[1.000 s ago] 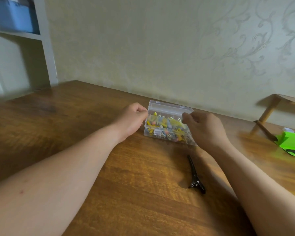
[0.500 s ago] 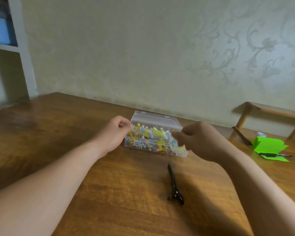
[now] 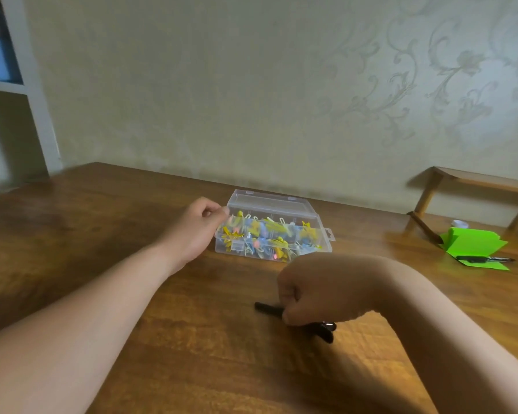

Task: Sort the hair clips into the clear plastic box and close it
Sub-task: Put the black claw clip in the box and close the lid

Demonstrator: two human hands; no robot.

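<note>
On the table (image 3: 102,234), toward the far middle, found the box (image 3: 281,204), clear, packed with yellow, blue and pink clips (image 3: 260,231), with a hang tab at its right end. Could not make out the lid as down or up. Had the left hand (image 3: 198,231) at the box's left end, fingers (image 3: 219,210) curled, tips against the far-left corner; could not tell whether pinching it or only touching. Nearer, right of centre, had the right hand (image 3: 320,288) knuckles-up, fingers clenched round the black clip (image 3: 266,308), low over the table, with one end poking out left and the hinged end showing under the wrist. Far right, saw green paper (image 3: 473,243) with a pen (image 3: 485,259) across it, beside a wooden stand (image 3: 473,182).
</note>
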